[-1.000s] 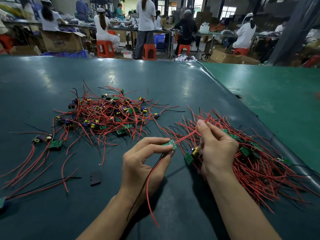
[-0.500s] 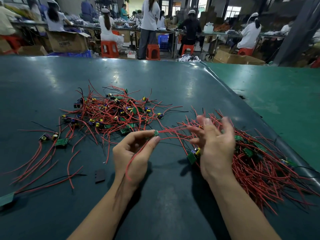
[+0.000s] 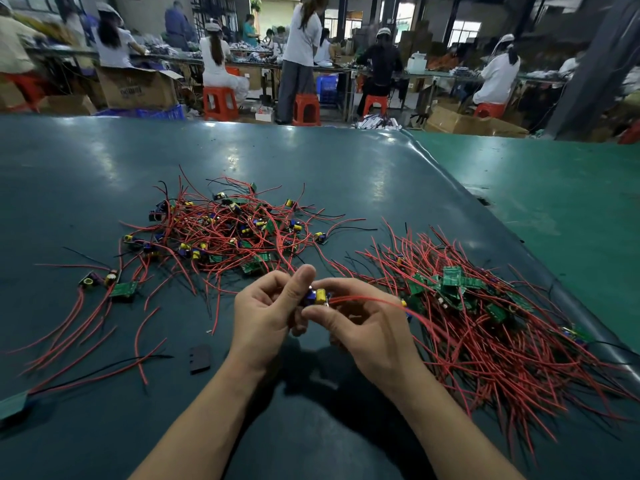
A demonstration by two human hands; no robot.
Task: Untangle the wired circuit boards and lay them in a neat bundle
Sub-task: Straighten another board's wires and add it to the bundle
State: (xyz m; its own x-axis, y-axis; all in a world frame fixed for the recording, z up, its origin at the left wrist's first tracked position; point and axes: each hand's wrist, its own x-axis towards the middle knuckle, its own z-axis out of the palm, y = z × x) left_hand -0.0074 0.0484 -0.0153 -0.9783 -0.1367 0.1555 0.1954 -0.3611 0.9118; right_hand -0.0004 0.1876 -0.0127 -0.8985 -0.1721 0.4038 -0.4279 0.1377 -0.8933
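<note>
Across the room, one long dark-green counter (image 3: 104, 174), glossy, with a lighter green surface (image 3: 554, 188) adjoining at its right. Beyond its far edge: seated and standing workers at benches, orange stools (image 3: 220, 102), cardboard boxes (image 3: 138, 88).

On the counter, right of centre: large bundle of wired circuit boards (image 3: 485, 327), red leads fanned mostly toward the near right, green boards clustered at its upper middle.

Far centre-left: tangled heap (image 3: 225, 230) of the same boards, red and a few black leads crossing every way, yellow and blue components showing through.

Far left: loose group of boards (image 3: 123, 289) with long red leads trailing toward the near-left corner, plus one black lead.

Near centre, between the heap and the bundle: both hands raised just above the counter. Left hand (image 3: 266, 310), fingers curled, thumb up, pinching one small board (image 3: 317, 296) with a yellow and blue component. Right hand (image 3: 360, 323), thumb and forefinger pinching the same board from the other side; its red lead (image 3: 374, 299) runs rightward into the bundle.

Left of the hands: small flat black piece (image 3: 200, 358), lying alone.
</note>
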